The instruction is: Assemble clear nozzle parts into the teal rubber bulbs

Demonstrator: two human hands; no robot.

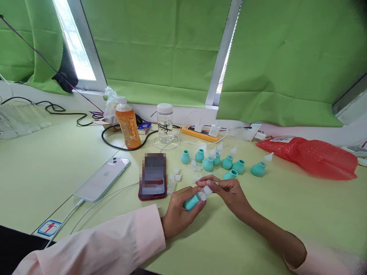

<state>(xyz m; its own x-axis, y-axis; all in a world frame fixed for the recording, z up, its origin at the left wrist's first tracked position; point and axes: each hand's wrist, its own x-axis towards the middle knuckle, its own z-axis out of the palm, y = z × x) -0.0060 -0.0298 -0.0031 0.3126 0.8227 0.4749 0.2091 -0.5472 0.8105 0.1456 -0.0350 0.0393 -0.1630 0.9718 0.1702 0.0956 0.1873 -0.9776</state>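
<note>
My left hand (182, 212) is wrapped round a teal bulb (190, 202) with a clear and white top, tilted toward the right. The fingers of my right hand (226, 191) are pinched at the white tip (208, 190) of that bulb. Beyond my hands stand several teal bulbs; some, like the one at the right (258, 169), carry white tips, and others, like the one at the left (185, 156), have open necks. Small white and clear pieces (177, 177) lie left of my hands.
A phone in a red case (153, 179) and a white phone (103, 179) lie at the left. Behind are an orange drink bottle (128, 126), a clear bottle (165, 126), a yellow power strip (200, 134) and cables. A red bag (315, 156) lies at the right.
</note>
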